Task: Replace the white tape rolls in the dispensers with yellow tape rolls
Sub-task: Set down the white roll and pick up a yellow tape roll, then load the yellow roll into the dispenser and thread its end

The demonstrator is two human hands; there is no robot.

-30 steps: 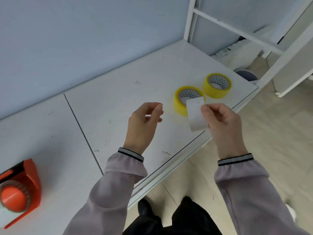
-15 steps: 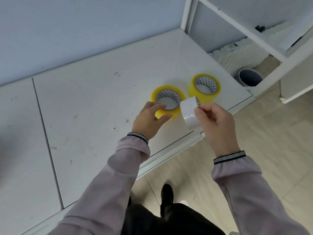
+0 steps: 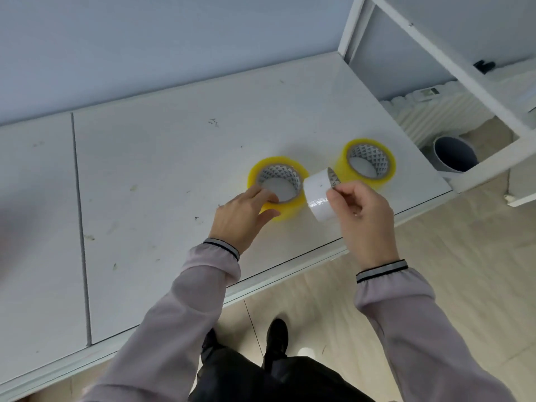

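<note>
Two yellow tape rolls lie flat on the white table [image 3: 174,175]. My left hand [image 3: 243,216] grips the nearer yellow roll [image 3: 278,172], fingers hooked inside its core and thumb against its outer wall. The other yellow roll [image 3: 367,162] sits untouched to the right, near the table's end. My right hand [image 3: 362,210] holds a white tape roll [image 3: 317,195] on edge just above the table, between the two yellow rolls. No dispenser is in view.
A white metal frame [image 3: 452,65] rises at the table's right end. Beyond it stand a white ribbed radiator [image 3: 435,111] and a grey round bin [image 3: 454,153] on the floor. The table's front edge runs close under my wrists.
My view swung right, so the red dispenser left the picture. My left hand reached forward and closed on the nearer yellow roll. My right hand carried the white roll between the yellow rolls.
</note>
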